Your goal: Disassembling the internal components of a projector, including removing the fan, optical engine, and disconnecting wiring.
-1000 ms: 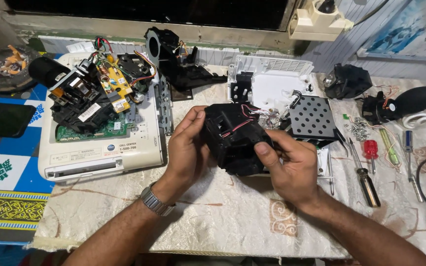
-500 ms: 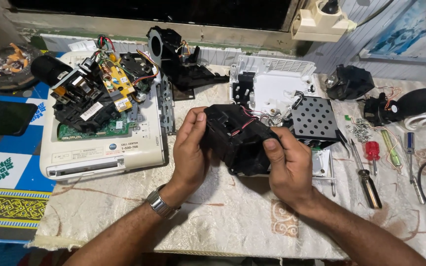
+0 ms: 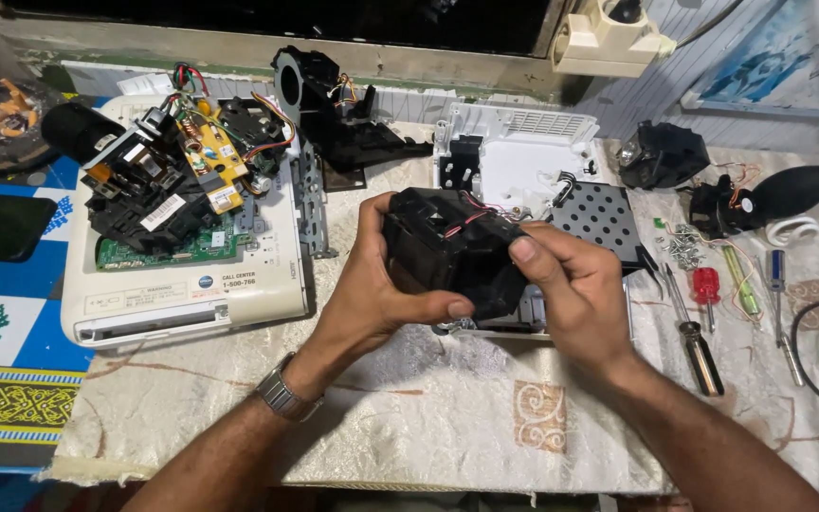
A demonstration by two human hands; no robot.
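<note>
A black plastic housing (image 3: pixel 447 248) with thin red and black wires on top is held above the cloth-covered table (image 3: pixel 409 417) at the centre. My left hand (image 3: pixel 372 289) grips its left side, thumb stretched along the bottom front edge; a metal watch sits on that wrist. My right hand (image 3: pixel 575 289) holds its right side, thumb pressed on the top right corner. Behind the housing lies an open white device casing (image 3: pixel 514 156) with a black perforated plate (image 3: pixel 599 213).
A white opened device (image 3: pixel 182 275) with a green circuit board and black parts stands at left. A black bracket (image 3: pixel 334 114) lies at the back. Screwdrivers (image 3: pixel 703 332), several screws (image 3: pixel 682 245), a black air blower (image 3: pixel 793 190) and a cable lie at right.
Both hands turned the black housing slightly and shifted their grip; my left thumb now runs along its lower edge and my right thumb has come up onto its top corner.
</note>
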